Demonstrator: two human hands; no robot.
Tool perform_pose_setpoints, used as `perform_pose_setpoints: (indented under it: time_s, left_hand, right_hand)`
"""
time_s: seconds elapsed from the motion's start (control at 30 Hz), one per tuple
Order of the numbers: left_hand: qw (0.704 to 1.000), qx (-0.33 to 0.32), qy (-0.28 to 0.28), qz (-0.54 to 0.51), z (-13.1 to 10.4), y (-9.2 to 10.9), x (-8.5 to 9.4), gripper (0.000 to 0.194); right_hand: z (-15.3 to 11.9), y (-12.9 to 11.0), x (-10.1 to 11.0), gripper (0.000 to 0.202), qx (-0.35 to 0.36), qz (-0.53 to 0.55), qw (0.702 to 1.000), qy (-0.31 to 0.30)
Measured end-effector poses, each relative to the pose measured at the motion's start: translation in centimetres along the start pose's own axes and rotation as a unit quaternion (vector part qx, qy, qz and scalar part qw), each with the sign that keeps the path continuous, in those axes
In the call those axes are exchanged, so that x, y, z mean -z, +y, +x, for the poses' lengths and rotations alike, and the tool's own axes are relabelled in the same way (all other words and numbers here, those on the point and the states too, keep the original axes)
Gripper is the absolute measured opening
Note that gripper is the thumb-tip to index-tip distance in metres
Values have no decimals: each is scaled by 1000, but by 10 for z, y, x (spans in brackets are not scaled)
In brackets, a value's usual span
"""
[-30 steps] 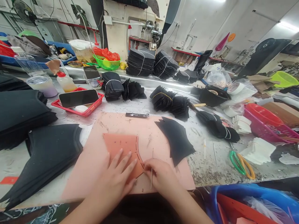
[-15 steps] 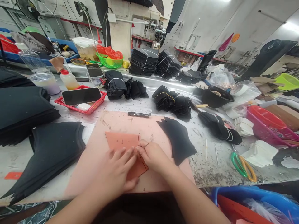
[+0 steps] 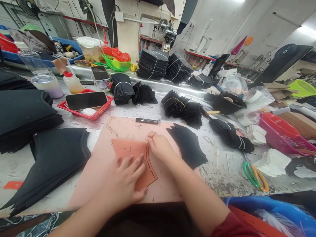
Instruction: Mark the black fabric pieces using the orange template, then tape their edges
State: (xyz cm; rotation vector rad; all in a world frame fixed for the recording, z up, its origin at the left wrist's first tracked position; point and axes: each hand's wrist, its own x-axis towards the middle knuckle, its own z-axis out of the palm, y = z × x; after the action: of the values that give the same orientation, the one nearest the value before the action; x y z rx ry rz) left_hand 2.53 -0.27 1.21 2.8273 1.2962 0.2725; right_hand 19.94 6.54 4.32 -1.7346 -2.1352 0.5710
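An orange pattern template (image 3: 128,148), with dark slots along its curved right edge, lies on a pink mat (image 3: 98,164). My left hand (image 3: 125,177) rests flat on the template with its fingers spread, covering its lower left part. At the template's upper right corner, my right hand (image 3: 159,144) is closed in a pinch around a thin dark stick (image 3: 154,134). Only a short end of the stick shows; the rest is hidden by my fingers. A black cut piece (image 3: 190,144) lies to the right, partly on the mat.
Behind the template is a black narrow box (image 3: 148,121). Stacked black pieces (image 3: 54,154) lie left, near a red basket (image 3: 98,113) holding a phone. Tied black bundles (image 3: 175,103) stand farther back. Scissors (image 3: 255,174) and thin white sticks (image 3: 228,164) lie right.
My right hand has moved up along the template's slotted edge to its upper corner, uncovering the slots. My left hand stays on the template.
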Motion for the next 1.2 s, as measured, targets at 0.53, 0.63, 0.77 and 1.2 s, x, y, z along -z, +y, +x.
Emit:
perform_pose_setpoints:
  time_s: [0.53,0.63,0.77,1.2]
  left_hand:
    - [1000,0,19,-14,-1,3,0,50]
    - [999,-2,38,-31,-2,1,-1,50]
    - [997,-8,72,-37,-6,2,-4,53]
    - [967,155,189,67,-87,-147,27,41]
  right_hand:
    - [-117,-1,-5,31,20,120,992,15]
    - [-102,1,-4,30,-61,220,973,30]
    - [-75,0,-17,24,-116,329,937,19]
    - [-75,66,53,35,-186,290,898,275]
